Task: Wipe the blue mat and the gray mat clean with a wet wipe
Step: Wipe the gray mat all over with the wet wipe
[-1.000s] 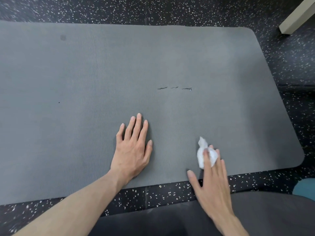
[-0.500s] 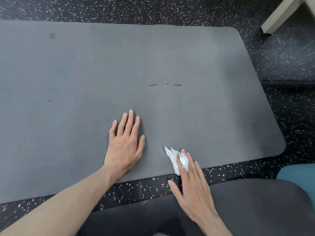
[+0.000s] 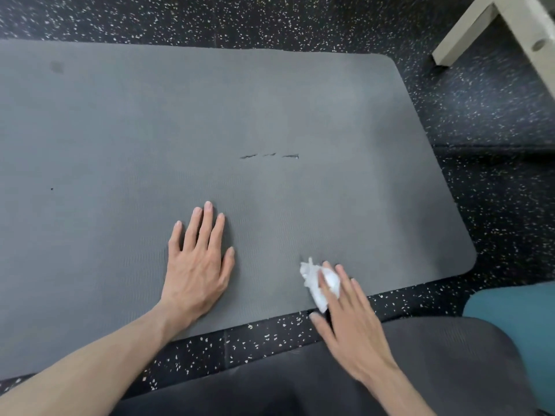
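The left hand (image 3: pixel 196 271) is lying flat on the gray mat (image 3: pixel 270 115), while the right hand's (image 3: pixel 351 322) straight fingers (image 3: pixel 326 279) are pressing a crumpled wet wipe (image 3: pixel 313 282) beneath them.

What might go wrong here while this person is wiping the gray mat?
Some guesses. The wet wipe sits bunched under the right hand's straight fingers, so it touches little of the gray mat per stroke. It works right at the near edge, so it may slip onto the speckled floor and pick up grit. The small tears mid-mat could snag it. The left hand presses flat, steadying the mat.
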